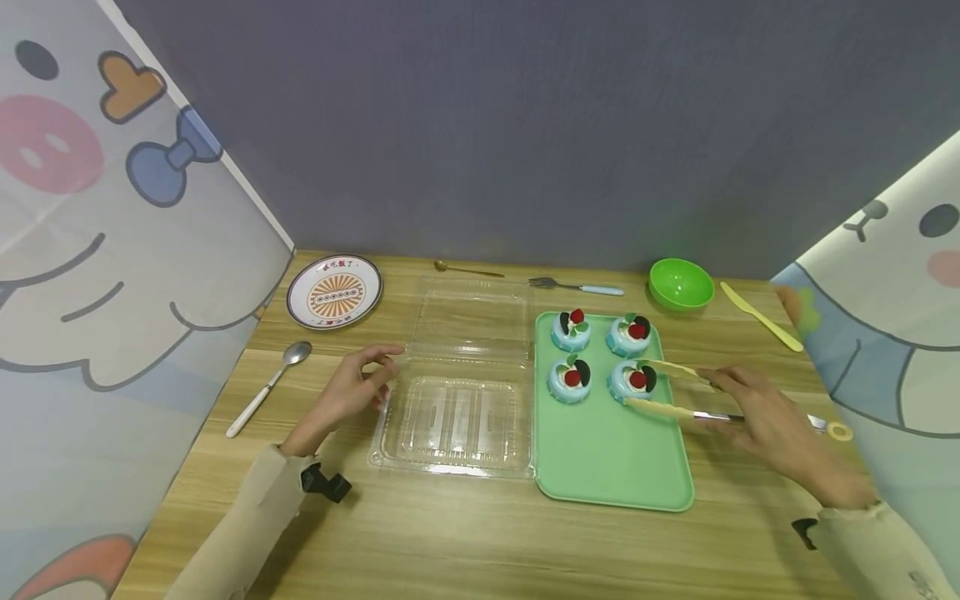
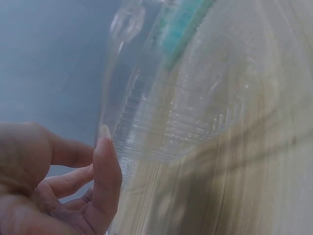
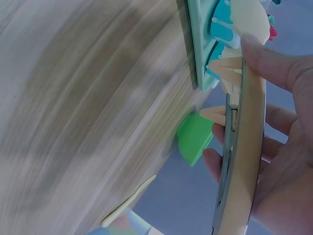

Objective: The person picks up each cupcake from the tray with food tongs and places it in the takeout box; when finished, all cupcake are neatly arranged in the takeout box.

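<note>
My right hand (image 1: 776, 433) grips a pair of tongs (image 1: 663, 408) with cream-coloured tips and metal arms. Its spread tips stand on either side of a blue cupcake (image 1: 628, 379) topped with a red berry, a dark cookie and a green leaf. That cupcake sits with several similar ones on a green tray (image 1: 607, 467). To the tray's left lies a clear plastic box (image 1: 457, 417), its lid (image 1: 474, 317) folded back. At the box's left edge, my left hand (image 1: 348, 392) pinches the rim between thumb and fingers (image 2: 105, 171).
A patterned plate (image 1: 336, 292) and a white-handled spoon (image 1: 268, 389) lie at the left. Along the back are a small gold spoon (image 1: 468, 269), a fork (image 1: 577, 287) and a green bowl (image 1: 681, 284). A yellow knife (image 1: 761, 317) lies at the right.
</note>
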The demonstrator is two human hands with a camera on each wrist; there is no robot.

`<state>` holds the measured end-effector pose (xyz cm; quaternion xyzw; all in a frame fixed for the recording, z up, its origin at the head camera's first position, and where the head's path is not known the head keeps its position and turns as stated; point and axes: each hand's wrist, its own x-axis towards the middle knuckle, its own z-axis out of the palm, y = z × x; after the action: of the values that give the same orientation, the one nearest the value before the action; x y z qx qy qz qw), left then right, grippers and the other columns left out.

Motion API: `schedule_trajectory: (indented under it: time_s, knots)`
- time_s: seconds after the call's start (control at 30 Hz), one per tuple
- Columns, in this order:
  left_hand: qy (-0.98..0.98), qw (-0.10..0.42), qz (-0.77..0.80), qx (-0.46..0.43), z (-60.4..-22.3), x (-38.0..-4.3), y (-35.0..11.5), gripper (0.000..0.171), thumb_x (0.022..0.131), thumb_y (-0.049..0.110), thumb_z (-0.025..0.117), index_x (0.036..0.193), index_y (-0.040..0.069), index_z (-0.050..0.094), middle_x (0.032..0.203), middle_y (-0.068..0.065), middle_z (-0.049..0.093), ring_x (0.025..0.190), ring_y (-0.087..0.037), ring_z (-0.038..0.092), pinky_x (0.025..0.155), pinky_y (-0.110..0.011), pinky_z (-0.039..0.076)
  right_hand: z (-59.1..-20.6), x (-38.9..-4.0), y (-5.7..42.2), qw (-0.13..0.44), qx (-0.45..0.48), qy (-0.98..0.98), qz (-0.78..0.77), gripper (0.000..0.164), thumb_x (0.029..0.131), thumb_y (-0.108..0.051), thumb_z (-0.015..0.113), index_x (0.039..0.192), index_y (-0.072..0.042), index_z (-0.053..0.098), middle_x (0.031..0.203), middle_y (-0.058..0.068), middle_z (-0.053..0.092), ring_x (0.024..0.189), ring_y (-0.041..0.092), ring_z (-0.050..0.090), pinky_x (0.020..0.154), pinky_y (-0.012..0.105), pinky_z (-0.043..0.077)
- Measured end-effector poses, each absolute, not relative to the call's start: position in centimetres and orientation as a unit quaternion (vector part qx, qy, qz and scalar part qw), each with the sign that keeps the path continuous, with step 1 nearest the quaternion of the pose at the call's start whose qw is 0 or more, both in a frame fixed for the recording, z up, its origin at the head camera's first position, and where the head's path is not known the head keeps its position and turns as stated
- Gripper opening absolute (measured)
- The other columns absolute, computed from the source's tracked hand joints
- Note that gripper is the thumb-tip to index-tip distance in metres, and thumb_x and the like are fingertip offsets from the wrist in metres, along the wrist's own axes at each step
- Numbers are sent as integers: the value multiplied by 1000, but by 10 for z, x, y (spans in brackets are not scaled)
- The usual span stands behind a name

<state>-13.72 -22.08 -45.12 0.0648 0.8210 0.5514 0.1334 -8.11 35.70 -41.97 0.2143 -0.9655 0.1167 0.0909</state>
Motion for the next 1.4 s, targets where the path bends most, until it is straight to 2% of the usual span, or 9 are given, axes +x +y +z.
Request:
schedule_trajectory:
  time_s: [0.43, 0.67, 0.87, 1.13, 1.3, 1.4]
  knots:
    - [819, 126, 556, 67, -454, -138, -222, 37, 101, 12, 53, 137, 2, 52, 110, -26, 53, 57, -12, 58, 48, -36, 59, -414, -80, 352, 95, 197, -969, 113, 69, 70, -27, 88, 130, -6, 60, 113, 10, 64, 89, 30, 67, 53, 38, 54]
    - [819, 129, 555, 60, -453, -137, -221, 36, 102, 12, 53, 137, 5, 53, 110, -23, 54, 57, -12, 59, 48, -37, 59, -407, -81, 348, 114, 192, -969, 102, 73, 69, -28, 88, 131, -5, 59, 117, 14, 64, 98, 39, 64, 68, 59, 56]
    - [820, 130, 554, 66, -453, -138, -222, 38, 102, 9, 51, 139, 3, 51, 111, -26, 53, 57, -12, 58, 49, -40, 60, -395, -82, 341, 116, 184, -972, 91, 73, 72, -34, 86, 134, -9, 57, 120, 17, 63, 102, 44, 61, 68, 64, 53]
    - [823, 128, 549, 70, -454, -138, -222, 36, 102, 9, 51, 138, 4, 52, 110, -25, 53, 56, -12, 58, 48, -40, 59, -375, -83, 328, 155, 216, -961, 77, 77, 68, -27, 87, 136, -8, 56, 120, 14, 62, 104, 37, 59, 70, 57, 54]
    - [823, 124, 550, 74, -455, -138, -222, 37, 101, 8, 51, 138, 3, 52, 109, -25, 53, 56, -12, 59, 48, -40, 59, -359, -85, 308, 164, 253, -950, 80, 76, 69, -28, 86, 136, -8, 56, 122, 11, 62, 105, 35, 59, 80, 52, 51]
    - [823, 118, 550, 81, -456, -138, -223, 37, 101, 9, 51, 138, 2, 51, 108, -24, 53, 56, -12, 59, 47, -39, 59, -353, -88, 293, 166, 281, -942, 79, 75, 71, -30, 85, 136, -8, 56, 122, 10, 62, 105, 32, 58, 81, 50, 51]
